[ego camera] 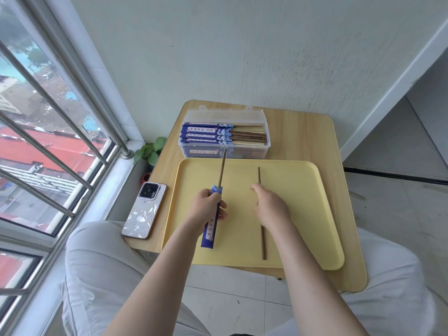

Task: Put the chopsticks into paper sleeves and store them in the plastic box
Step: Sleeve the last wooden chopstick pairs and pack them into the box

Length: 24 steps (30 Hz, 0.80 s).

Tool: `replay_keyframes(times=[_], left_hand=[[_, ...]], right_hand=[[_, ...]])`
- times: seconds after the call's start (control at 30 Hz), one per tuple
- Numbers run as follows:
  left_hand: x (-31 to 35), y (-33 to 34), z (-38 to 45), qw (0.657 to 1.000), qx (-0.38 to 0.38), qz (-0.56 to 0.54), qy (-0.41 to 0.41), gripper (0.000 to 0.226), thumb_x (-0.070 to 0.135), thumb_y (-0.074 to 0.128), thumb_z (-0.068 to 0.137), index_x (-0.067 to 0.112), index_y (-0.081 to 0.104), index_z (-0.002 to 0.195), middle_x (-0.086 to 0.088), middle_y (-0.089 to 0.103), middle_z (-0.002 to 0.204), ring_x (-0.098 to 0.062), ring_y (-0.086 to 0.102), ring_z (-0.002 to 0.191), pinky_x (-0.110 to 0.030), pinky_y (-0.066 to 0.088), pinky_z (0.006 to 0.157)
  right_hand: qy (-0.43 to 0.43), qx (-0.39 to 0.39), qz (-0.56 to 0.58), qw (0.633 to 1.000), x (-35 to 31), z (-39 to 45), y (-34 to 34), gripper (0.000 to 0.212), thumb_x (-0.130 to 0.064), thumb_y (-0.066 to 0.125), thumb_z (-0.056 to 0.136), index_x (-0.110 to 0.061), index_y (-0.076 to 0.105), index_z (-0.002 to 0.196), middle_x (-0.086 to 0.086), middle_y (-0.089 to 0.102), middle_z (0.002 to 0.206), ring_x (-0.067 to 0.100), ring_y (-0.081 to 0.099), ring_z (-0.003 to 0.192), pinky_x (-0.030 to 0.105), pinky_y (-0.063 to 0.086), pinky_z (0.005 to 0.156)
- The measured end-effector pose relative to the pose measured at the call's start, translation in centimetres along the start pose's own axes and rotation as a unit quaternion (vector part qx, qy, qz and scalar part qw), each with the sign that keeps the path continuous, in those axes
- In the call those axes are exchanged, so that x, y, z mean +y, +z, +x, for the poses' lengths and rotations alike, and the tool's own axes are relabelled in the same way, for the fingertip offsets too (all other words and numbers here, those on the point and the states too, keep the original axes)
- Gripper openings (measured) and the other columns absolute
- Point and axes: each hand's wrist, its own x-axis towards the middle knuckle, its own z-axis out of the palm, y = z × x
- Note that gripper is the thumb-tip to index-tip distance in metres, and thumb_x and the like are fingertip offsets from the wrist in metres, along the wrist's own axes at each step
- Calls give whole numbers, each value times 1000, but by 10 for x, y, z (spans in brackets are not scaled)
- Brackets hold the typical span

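On flat yellow tray (303,190), slim dark chopstick (263,241), left hand (208,207) gripping paper sleeve (210,232)

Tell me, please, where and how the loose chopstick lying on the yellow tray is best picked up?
Pinch the loose chopstick near its middle, from above. It lies flat on the yellow tray, so only its sides offer a grip. The right hand already hovers there, while the left hand holds the blue sleeve.

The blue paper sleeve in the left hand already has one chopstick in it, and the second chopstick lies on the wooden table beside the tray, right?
Not quite. The head view shows the second chopstick lying on the yellow tray, under the right hand, not on the table. The rest holds: the left hand holds the blue sleeve with one chopstick in it.
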Motion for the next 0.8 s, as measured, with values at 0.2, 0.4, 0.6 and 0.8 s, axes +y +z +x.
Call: replay_keyframes(times=[0.2,0.4,0.6,0.8], left_hand=[[-7,-6,1,999,23,33,15,11,8,44,92,9,47,81,-8,58,70,-22,49,48,-33,46,58],[-7,-8,2,999,11,43,14,9,7,50,97,5,59,99,-6,71,78,-18,58,54,-29,53,54],[-1,-8,-2,997,-35,54,36,6,7,56,99,5,61,98,-8,73,83,-18,66,60,-26,57,59],[11,-9,-10,993,-97,52,38,11,2,51,90,6,54,81,-13,62,71,-22,48,48,-28,42,53]], right_hand=[[56,47,352,933,-8,-1,-15,20,-11,55,83,-22,71,82,-9,57,56,12,55,52,24,39,53],[25,31,606,794,-8,-2,-34,18,4,58,92,-13,64,93,8,78,86,21,73,72,22,43,56],[-7,107,587,803,-14,-2,-37,18,-17,57,101,-12,70,91,0,60,59,15,48,49,22,38,49],[21,159,548,821,-15,-1,-39,27,-23,47,105,-14,61,84,0,56,62,14,50,50,25,44,51]])
